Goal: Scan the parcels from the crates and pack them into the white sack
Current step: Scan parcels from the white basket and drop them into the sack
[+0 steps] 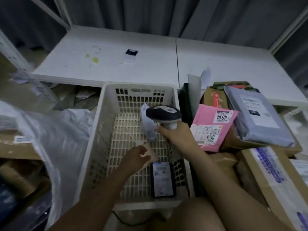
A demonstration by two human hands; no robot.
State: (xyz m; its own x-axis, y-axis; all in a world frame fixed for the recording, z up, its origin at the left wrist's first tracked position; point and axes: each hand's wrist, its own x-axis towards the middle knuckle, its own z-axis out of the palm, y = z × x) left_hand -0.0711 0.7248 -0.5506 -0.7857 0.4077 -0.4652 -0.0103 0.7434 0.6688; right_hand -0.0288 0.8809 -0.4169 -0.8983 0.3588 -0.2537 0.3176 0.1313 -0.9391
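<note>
Black parcel (163,179) in crate (106,130), (pink mailer (211,129) beside)

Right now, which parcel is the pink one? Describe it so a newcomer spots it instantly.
Start at the white crate in the middle. Just right of it, beside the right hand gripping the scanner, a pink mailer leans among the cardboard boxes. It alone is pink, and its label reads 4014.

right hand (176,137) grips scanner (164,115) | left hand (139,155) pinches small parcel (152,153) | over crate (106,104)
</note>
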